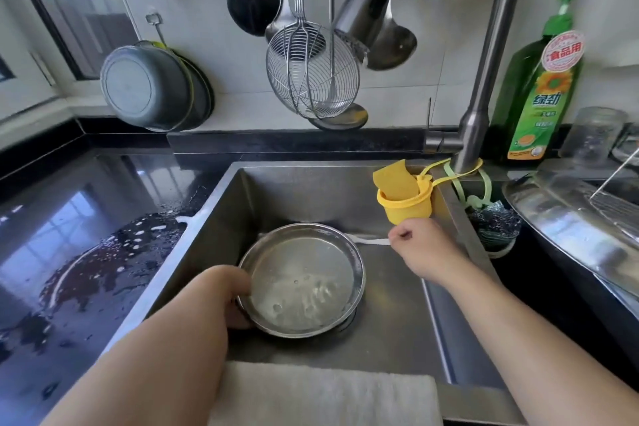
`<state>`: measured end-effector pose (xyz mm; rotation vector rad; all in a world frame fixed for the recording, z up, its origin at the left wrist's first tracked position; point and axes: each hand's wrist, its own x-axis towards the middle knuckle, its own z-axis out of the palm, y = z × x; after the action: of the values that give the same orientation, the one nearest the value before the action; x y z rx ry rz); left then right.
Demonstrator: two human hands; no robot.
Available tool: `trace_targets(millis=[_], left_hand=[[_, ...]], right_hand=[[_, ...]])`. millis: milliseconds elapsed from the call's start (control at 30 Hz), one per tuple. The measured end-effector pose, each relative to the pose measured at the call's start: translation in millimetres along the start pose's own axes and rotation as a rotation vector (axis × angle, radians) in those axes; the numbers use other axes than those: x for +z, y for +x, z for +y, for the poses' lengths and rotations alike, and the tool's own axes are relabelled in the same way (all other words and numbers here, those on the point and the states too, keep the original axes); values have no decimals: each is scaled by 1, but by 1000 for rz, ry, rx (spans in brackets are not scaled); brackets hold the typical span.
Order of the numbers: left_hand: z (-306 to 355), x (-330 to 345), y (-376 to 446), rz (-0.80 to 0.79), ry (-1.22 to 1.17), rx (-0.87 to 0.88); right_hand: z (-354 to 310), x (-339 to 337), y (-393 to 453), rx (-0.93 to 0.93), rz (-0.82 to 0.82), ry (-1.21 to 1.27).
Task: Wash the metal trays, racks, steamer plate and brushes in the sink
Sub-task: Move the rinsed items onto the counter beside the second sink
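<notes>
Meanwhile, left grip [226, 297] holds round tray [301, 282]; right grip [420, 245] pinches white handle [371, 241]; bottle [539, 79] reads 食品用

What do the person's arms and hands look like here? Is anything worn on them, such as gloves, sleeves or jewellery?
Both arms are bare as far up as the picture shows: no sleeves are visible. The left hand and the right hand wear no gloves. No ring, watch or bracelet shows on either hand or wrist.

I saw a round, shallow metal tray [304, 282] tilted in the sink [390, 318], wet and soapy inside, over the drain. A thin white brush handle [371, 241] lay just behind it.
</notes>
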<state>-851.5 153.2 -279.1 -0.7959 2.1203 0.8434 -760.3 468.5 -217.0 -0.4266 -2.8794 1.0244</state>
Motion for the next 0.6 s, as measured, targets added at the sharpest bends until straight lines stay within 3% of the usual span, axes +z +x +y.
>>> trace_targets(millis=[333,433,600], left_hand=[[7,-10,-27,52,77,116],[17,-17,-35,99,57,273],[37,-15,-56,160,-183,511]], right_hand=[[-7,-8,-14,12,-36,31],[-8,-8,-14,7,-34,22],[-10,-8,-14,5,-33,8]])
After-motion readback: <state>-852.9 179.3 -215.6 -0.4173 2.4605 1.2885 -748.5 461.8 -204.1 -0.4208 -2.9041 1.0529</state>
